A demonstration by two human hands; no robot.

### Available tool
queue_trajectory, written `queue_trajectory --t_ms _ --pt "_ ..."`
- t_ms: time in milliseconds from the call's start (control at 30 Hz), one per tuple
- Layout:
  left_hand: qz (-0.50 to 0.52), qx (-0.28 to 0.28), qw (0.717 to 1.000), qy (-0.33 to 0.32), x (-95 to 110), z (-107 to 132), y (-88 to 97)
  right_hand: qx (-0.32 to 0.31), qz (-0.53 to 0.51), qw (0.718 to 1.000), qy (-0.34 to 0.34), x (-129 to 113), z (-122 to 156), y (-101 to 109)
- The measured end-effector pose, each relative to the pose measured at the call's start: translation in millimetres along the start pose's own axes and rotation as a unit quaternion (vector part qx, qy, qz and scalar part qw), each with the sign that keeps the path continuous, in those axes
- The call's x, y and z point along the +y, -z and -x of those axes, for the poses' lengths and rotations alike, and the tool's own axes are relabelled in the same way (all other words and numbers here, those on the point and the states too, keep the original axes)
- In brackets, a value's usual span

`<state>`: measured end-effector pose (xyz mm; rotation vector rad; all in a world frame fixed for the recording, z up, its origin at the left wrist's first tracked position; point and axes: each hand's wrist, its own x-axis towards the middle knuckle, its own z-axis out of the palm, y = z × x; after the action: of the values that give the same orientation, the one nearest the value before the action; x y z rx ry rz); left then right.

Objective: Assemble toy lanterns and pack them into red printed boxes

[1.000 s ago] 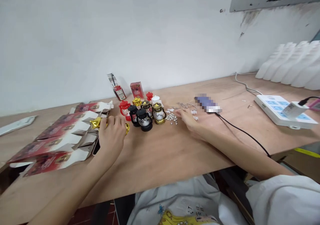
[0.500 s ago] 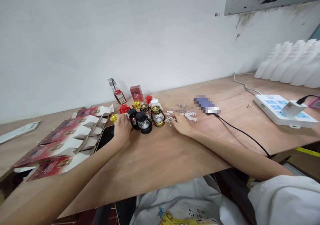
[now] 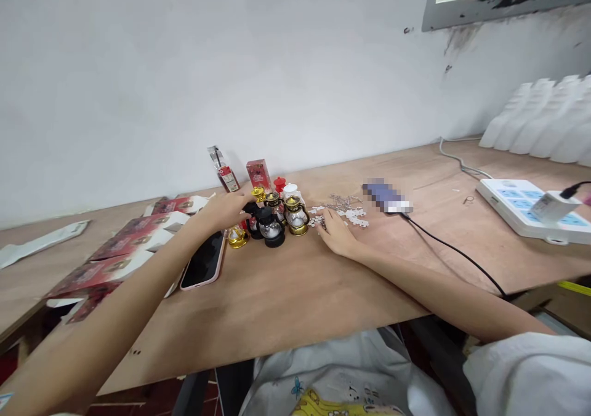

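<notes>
My left hand [image 3: 226, 212] reaches over the left side of a cluster of small lanterns, fingers stretched toward the top of a black lantern [image 3: 255, 228]. Whether the fingertips touch it cannot be made out. Below this hand stands a gold-based lantern [image 3: 238, 237], its upper part covered. Another black lantern [image 3: 271, 231] and a bronze-gold lantern [image 3: 296, 218] stand upright to the right. My right hand [image 3: 337, 234] rests on the table, fingers apart, beside small white pieces [image 3: 356, 215]. Thin metal pieces [image 3: 344, 202] lie behind them.
Red printed boxes [image 3: 124, 237] with raised flaps lie at left, near a dark-screened phone [image 3: 204, 261]. A red box [image 3: 258, 175] stands by the wall. To the right are a cabled, blurred phone [image 3: 385, 196], a power strip [image 3: 512, 204] and white bottles [image 3: 540, 120].
My left hand has moved up and right, from the gold lantern to above the black one. The gold-based lantern's base and more of the phone now show. My right hand has barely moved.
</notes>
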<state>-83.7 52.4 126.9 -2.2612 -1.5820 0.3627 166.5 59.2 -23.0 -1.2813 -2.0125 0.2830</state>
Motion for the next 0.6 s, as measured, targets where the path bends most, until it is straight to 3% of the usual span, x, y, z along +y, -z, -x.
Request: queue_trajectory --t_ms 200,267,333,400,467,533,600 --pt "0.082 0.053 0.995 0.033 -22.5 -3.9 -5.8 0.014 0.027 0.999 0.023 0.0 0.2 -0.8" --pt "0.135 0.108 0.982 0.080 -33.0 0.5 -1.0 0.019 0.029 0.999 0.019 0.2 0.1 -1.1" --pt "0.221 0.180 0.948 0.141 -43.7 5.3 7.0 0.031 0.024 0.999 0.019 0.3 0.2 -1.5" --pt "0.363 0.251 0.875 0.198 -52.0 8.9 15.1 0.049 0.012 0.998 0.026 0.3 0.4 -2.0" --pt "0.542 0.301 0.750 0.229 -55.7 11.0 20.7 0.061 0.000 0.998 0.030 0.0 0.9 -2.3" --pt "0.677 0.306 0.628 0.233 -53.1 12.0 22.4 0.067 -0.015 0.997 0.025 -0.9 1.5 -1.8" --pt "0.748 0.275 0.562 0.223 -43.1 12.8 20.2 0.077 -0.041 0.996 0.032 -2.3 2.3 0.2"
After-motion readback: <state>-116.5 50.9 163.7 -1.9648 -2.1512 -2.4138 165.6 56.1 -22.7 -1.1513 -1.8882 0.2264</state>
